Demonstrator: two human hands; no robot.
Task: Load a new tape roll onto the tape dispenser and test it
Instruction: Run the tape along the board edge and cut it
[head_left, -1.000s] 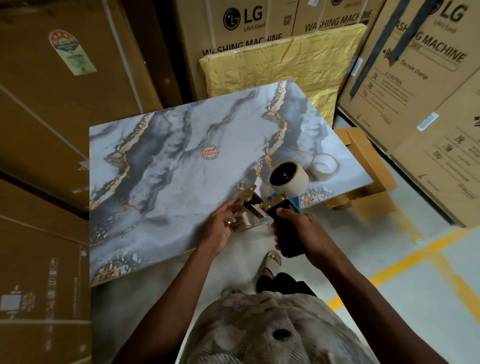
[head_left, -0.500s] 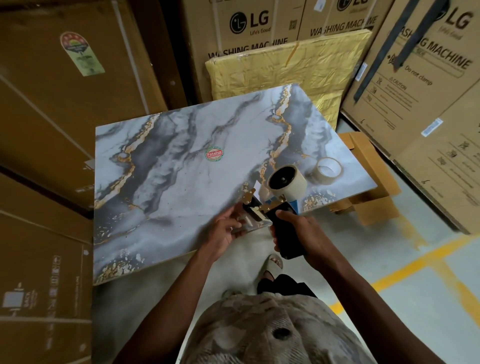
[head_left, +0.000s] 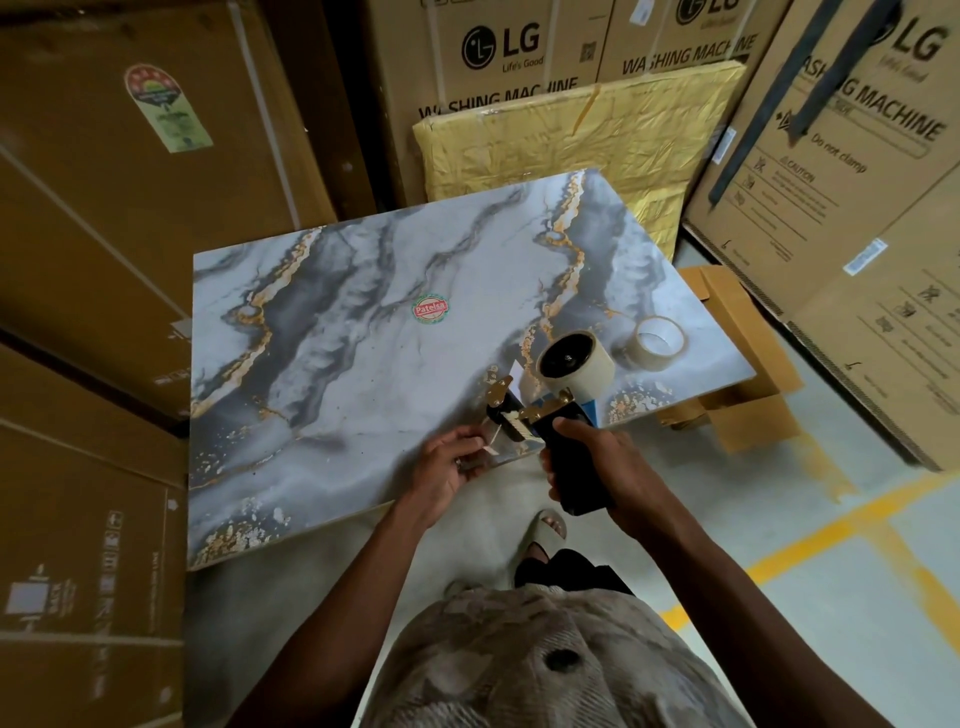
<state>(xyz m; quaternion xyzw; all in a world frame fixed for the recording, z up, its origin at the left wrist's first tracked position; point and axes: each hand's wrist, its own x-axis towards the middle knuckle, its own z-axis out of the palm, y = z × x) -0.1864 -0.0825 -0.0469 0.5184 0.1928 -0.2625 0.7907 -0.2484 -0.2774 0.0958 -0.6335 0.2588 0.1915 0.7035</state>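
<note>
Tape dispenser (head_left: 563, 441) handle sits gripped in my right hand (head_left: 613, 467) at the tabletop (head_left: 332, 364) edge, my left hand (head_left: 447, 467) pinching the drawn tape end (head_left: 488, 439), which could curl and stick to itself before reaching the roll (head_left: 574, 366) side's blade.
</note>
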